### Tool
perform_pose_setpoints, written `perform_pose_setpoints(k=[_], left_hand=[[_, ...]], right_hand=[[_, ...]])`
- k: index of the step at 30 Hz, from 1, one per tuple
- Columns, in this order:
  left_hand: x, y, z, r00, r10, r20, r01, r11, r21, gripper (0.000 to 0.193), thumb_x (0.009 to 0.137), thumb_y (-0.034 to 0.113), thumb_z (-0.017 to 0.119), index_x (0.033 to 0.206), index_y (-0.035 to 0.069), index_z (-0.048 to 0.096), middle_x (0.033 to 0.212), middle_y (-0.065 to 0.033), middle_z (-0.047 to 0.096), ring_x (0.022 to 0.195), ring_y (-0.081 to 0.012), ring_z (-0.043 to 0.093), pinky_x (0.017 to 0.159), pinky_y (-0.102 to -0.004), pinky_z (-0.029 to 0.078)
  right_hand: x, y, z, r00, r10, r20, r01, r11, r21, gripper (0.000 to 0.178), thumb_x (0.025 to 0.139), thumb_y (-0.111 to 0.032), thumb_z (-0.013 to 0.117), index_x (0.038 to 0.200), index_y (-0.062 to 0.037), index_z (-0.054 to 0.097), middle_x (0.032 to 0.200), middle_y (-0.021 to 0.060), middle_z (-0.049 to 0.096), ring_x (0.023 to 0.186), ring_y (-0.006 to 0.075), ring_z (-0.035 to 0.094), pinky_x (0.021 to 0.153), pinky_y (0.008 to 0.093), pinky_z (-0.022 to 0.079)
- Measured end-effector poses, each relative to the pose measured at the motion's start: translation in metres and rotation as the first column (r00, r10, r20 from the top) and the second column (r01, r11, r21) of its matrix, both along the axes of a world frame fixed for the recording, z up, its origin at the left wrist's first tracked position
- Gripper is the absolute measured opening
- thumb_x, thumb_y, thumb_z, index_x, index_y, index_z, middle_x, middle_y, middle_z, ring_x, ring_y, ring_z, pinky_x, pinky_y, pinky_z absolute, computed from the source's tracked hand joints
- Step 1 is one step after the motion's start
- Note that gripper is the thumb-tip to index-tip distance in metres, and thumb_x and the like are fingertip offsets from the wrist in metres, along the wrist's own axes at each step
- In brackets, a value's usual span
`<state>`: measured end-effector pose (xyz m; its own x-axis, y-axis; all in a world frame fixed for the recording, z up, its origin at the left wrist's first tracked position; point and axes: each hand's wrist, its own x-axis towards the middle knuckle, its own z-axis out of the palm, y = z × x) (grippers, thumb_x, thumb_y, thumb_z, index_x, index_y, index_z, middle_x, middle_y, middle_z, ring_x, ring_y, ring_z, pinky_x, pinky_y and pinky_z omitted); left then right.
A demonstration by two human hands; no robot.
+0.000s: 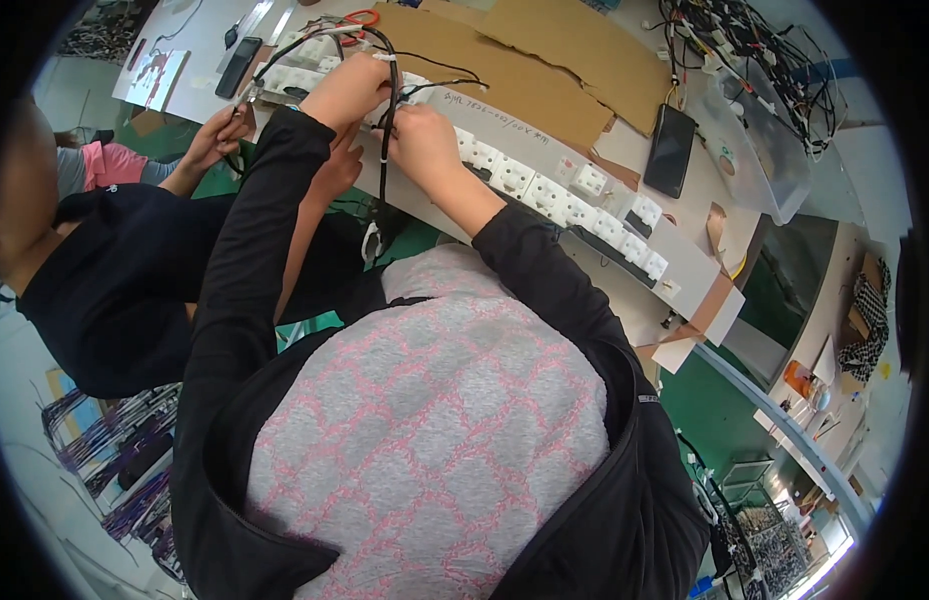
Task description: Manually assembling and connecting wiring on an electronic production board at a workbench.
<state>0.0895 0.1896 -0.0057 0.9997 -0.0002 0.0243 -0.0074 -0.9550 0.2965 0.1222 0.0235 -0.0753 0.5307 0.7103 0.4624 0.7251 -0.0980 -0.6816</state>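
A black wire harness [385, 165] with white tape marks runs over the near edge of a board and hangs down with a white connector [372, 243] at its end. My left hand [353, 92] is closed on the harness near its upper bend, with the fingertips partly hidden. Just to the right, my right hand [425, 138] pinches the harness where thin black wires branch off. Beneath both hands lies a long board carrying a row of white connector blocks [550, 198]. Several blocks sit behind my left hand too.
At the left a co-worker's hand [217, 138] holds the harness's other end; their second arm reaches under mine. Brown cardboard [545, 60], a black phone [671, 150] and a clear plastic bin [760, 150] with tangled wires lie beyond. Another phone [239, 68] and orange-handled tool [363, 17] are far left.
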Motion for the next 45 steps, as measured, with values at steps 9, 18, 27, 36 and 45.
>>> perform_pose_setpoints(k=[9, 18, 27, 36, 45], left_hand=[[-0.011, -0.009, -0.003, 0.968, 0.241, -0.072, -0.252, 0.918, -0.306, 0.01, 0.083, -0.005, 0.061, 0.093, -0.005, 0.064, 0.081, -0.0147, 0.069, 0.076, -0.0215, 0.068, 0.07, -0.0328, 0.052], [-0.018, -0.006, -0.031, 0.909, 0.391, -0.143, -0.397, 0.711, -0.58, 0.012, 0.088, 0.003, 0.061, 0.099, -0.002, 0.06, 0.086, -0.0035, 0.064, 0.082, -0.0109, 0.06, 0.077, -0.028, 0.049], [-0.026, 0.011, -0.056, 0.89, 0.451, -0.066, -0.405, 0.716, -0.569, 0.012, 0.089, 0.001, 0.059, 0.1, -0.002, 0.061, 0.089, -0.0043, 0.066, 0.083, -0.011, 0.062, 0.076, -0.0262, 0.05], [-0.017, 0.006, -0.033, 0.918, 0.365, -0.156, -0.382, 0.704, -0.598, 0.007, 0.085, 0.002, 0.064, 0.092, 0.0, 0.064, 0.08, -0.0017, 0.065, 0.072, -0.0083, 0.059, 0.067, -0.0233, 0.048], [0.005, 0.007, -0.008, 0.849, 0.445, -0.285, -0.478, 0.876, -0.057, 0.019, 0.067, 0.021, 0.072, 0.07, 0.003, 0.073, 0.067, -0.0166, 0.068, 0.064, -0.0313, 0.067, 0.064, -0.042, 0.053]], right_hand=[[0.013, -0.001, 0.014, 0.985, -0.168, -0.039, 0.161, 0.977, -0.139, 0.037, 0.065, -0.034, 0.084, 0.079, -0.0057, 0.066, 0.091, 0.0133, 0.062, 0.096, 0.0337, 0.055, 0.08, 0.0424, 0.047], [0.018, -0.001, 0.009, 0.969, -0.159, -0.187, 0.109, 0.962, -0.251, 0.044, 0.06, -0.037, 0.086, 0.079, -0.0033, 0.066, 0.095, 0.0195, 0.06, 0.097, 0.0365, 0.058, 0.083, 0.0427, 0.048], [0.023, 0.0, 0.011, 0.964, -0.13, -0.233, 0.048, 0.944, -0.327, 0.05, 0.06, -0.044, 0.085, 0.079, -0.0022, 0.066, 0.097, 0.02, 0.059, 0.1, 0.0362, 0.058, 0.084, 0.0414, 0.049], [0.035, 0.008, 0.012, 0.953, -0.081, -0.29, -0.042, 0.918, -0.395, 0.059, 0.054, -0.052, 0.088, 0.07, -0.0018, 0.061, 0.086, 0.0185, 0.062, 0.088, 0.0326, 0.061, 0.076, 0.0401, 0.05], [0.046, 0.011, 0.02, 0.915, -0.028, -0.402, -0.185, 0.857, -0.481, 0.061, 0.053, -0.053, 0.089, 0.079, -0.0018, 0.068, 0.087, 0.0187, 0.065, 0.093, 0.0346, 0.063, 0.08, 0.041, 0.051]])
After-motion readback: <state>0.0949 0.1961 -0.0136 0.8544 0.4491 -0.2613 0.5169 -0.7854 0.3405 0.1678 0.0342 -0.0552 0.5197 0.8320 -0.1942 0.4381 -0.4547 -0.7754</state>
